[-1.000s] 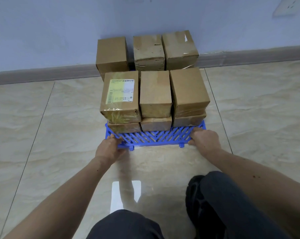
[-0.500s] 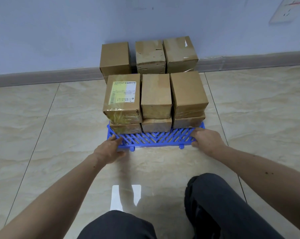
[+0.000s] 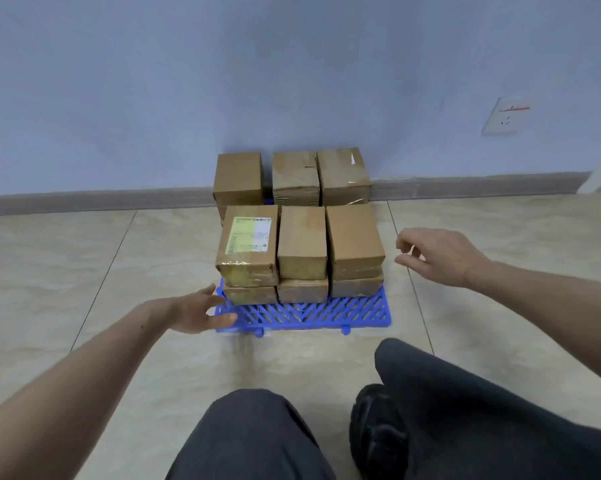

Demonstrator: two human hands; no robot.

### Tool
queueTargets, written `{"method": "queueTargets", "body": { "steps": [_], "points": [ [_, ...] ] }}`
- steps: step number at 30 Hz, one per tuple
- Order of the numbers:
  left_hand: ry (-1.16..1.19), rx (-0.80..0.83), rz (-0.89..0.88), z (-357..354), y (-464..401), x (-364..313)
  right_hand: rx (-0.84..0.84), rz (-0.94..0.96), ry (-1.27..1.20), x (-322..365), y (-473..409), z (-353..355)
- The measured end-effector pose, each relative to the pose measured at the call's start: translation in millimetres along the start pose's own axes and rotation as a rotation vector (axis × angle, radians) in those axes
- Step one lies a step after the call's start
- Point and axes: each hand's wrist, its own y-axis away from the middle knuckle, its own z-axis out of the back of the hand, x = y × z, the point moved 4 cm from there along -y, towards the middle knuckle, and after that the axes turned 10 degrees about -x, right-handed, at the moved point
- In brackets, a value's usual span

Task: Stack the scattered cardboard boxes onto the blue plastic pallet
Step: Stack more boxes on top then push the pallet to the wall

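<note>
Two tiers of cardboard boxes (image 3: 301,242) sit on the blue pallet (image 3: 313,315) against the wall, on the tiled floor. Left hand (image 3: 197,311) spreads open at the pallet's near-left corner, holding nothing; right hand (image 3: 437,252) hovers loosely curled, empty, beside the stack.

Bare forearms (image 3: 95,368), dark grey trousers (image 3: 482,410), a black shoe (image 3: 378,434).

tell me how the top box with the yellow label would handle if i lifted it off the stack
The labelled box would probably lift as one stiff block, since its edges look square. The glossy tape over its front may make it a bit slippery. It overhangs the lower box slightly, so a push could tip it forward.
</note>
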Motion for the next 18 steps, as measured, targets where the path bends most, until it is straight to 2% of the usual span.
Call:
{"method": "queueTargets", "body": {
  "steps": [3, 7, 9, 14, 16, 18],
  "points": [
    [-0.039, 0.041, 0.007, 40, 13, -9, -0.086, -0.022, -0.003, 1, -34, 32],
    [0.344, 0.088, 0.108, 100, 17, -26, -0.104, -0.097, -0.057, 0, -82, 49],
    [0.43, -0.027, 0.151, 135, 8, -37, -0.086, -0.135, -0.082, -3, -107, 50],
    [0.457, -0.449, 0.227, 206, -34, -69, 0.009, -0.298, -0.173, -20, -167, 37],
    [0.356, -0.609, 0.316, 223, -53, -72, 0.049, -0.386, -0.245, -27, -189, 27],
    [0.215, -0.696, 0.42, 231, -74, -72, 0.078, -0.47, -0.34, -34, -207, 14]
  ]
}}
